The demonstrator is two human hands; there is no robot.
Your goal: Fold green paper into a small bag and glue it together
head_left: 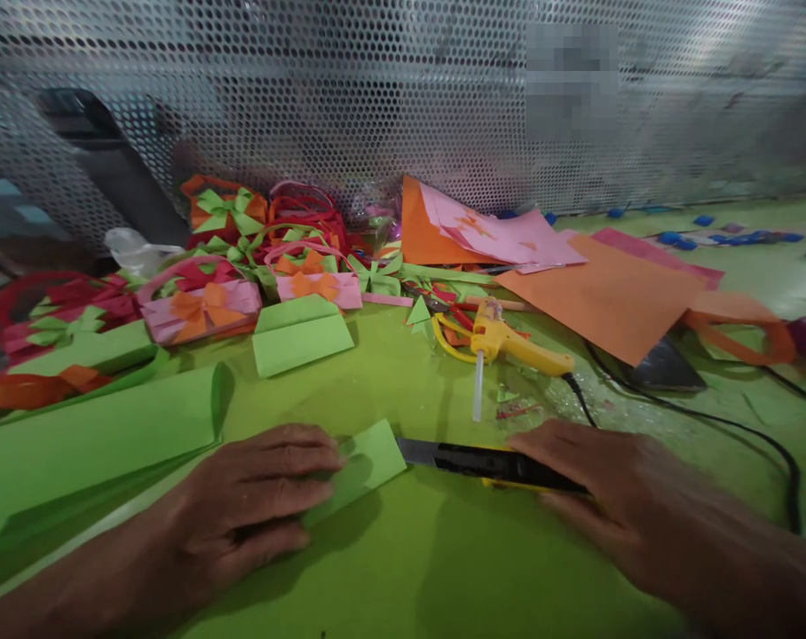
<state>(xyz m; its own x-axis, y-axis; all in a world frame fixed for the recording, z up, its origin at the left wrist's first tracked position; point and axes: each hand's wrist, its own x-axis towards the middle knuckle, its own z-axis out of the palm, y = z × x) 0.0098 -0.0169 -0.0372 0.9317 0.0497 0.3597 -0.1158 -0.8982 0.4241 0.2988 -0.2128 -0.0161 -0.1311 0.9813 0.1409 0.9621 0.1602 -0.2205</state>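
Near the front centre, a small folded green paper (369, 463) lies under the fingers of my left hand (263, 506), which press it to the green table. My right hand (603, 497) grips a black and yellow utility knife (489, 463). The knife's blade points left, and its tip is at the paper's right edge. Behind them stands a yellow glue gun (519, 346) with a clear glue stick, its cord running right. Another folded green paper piece (303, 335) sits behind my left hand.
Small paper bags with bows (203, 311) crowd the back left. A large green paper roll (110, 444) lies at the left. Orange sheets (609, 288) and pink sheets (502, 235) are at the back right, before a perforated metal panel (350, 98). A black cord (729, 422) crosses the right side.
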